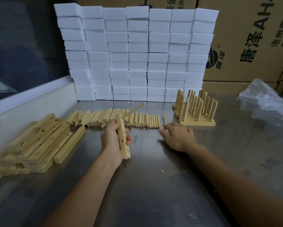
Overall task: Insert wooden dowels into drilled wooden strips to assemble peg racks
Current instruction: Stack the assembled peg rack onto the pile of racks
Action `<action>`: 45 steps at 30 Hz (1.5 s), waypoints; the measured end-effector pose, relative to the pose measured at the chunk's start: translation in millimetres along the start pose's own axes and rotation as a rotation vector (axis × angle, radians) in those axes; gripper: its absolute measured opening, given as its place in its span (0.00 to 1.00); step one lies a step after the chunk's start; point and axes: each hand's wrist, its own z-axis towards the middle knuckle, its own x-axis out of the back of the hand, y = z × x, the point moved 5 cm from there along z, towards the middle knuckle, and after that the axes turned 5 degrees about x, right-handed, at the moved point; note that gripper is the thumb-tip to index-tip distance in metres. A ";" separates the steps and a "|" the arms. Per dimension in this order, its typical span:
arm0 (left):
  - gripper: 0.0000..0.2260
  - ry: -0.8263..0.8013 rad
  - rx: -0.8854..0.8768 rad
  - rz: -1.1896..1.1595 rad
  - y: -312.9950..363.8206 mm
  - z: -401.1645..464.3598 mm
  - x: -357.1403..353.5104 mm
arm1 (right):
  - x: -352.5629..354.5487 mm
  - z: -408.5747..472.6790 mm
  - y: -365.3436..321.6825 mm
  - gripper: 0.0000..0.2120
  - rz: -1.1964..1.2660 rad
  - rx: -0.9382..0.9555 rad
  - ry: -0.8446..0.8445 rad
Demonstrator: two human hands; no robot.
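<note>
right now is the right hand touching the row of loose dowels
Cannot tell. In the head view the right hand reaches the end of the dowel row, but its fingertips hide any contact or gap.

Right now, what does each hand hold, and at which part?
The left hand grips a drilled strip around its middle; one dowel sits in its top hole. The right hand holds nothing, reaching toward the loose dowels.

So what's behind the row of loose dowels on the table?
Behind the loose dowels stands a wall of stacked white foam blocks, with crumbs at its foot. Cardboard boxes rise behind; the blocks cover their lower parts.
</note>
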 end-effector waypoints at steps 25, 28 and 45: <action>0.14 0.013 -0.008 0.003 2.0 -2.5 -0.8 | 59.6 -2.9 -0.6 0.01 0.646 -0.100 0.548; 0.13 0.015 -0.005 -0.004 1.9 -2.2 -1.1 | 66.2 -5.5 -10.7 0.05 0.775 -0.061 0.580; 0.12 0.009 -0.004 -0.020 2.7 -4.8 -1.9 | 68.6 -16.0 -43.0 0.09 1.215 0.022 0.394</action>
